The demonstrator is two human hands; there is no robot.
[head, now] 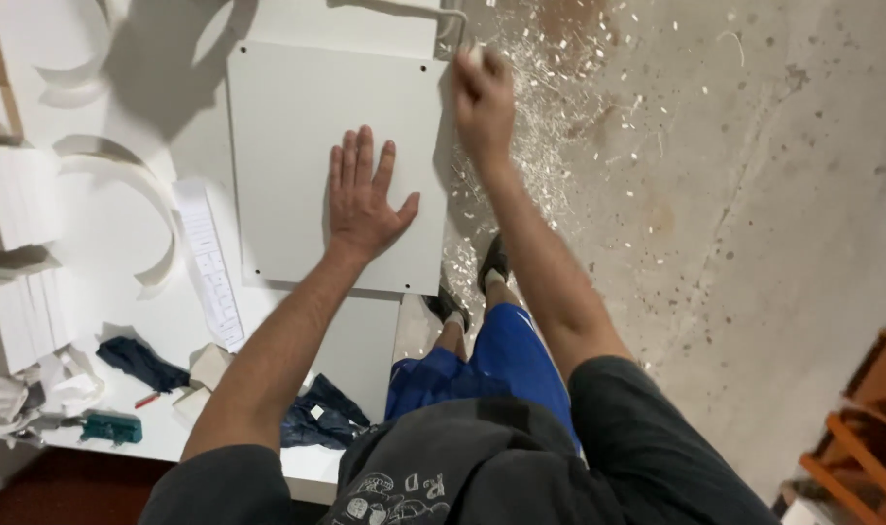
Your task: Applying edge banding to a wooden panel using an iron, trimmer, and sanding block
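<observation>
A white rectangular panel [297,117] with small holes near its corners lies flat on the white worktable [112,224]. My left hand [363,194] presses flat on the panel's lower middle, fingers spread. At the panel's right edge near the top corner, my right hand [482,97] is closed around a small pale object, which I cannot make out clearly. A thin pale strip [452,19] runs along the panel's top right corner.
Curved white cut-outs [132,185] and stacked white boards [15,194] lie at the left. A printed paper strip [209,262], dark cloths [141,362], a green tool [110,426] sit near the table's front. White shavings [559,87] litter the concrete floor. Wooden furniture [866,418] stands at lower right.
</observation>
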